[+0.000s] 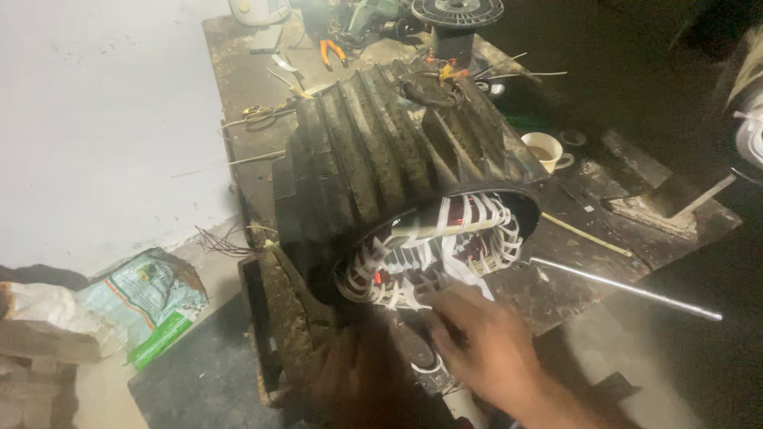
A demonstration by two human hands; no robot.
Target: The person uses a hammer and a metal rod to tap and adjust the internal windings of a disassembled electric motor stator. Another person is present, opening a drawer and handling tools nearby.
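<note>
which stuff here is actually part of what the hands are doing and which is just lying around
In hand:
right hand at the white-wrapped windings
left hand, blurred, low beside the ribbed motor housing

Lying about:
cup
orange-handled pliers
wire spool
metal rod
green and white sack

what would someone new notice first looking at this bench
The big dark ribbed motor housing lying across the middle of the worn workbench, its open end packed with white-taped windings. Just below, the right hand reaches at those windings, the left hand in shadow beside it. A white cup stands behind.
</note>
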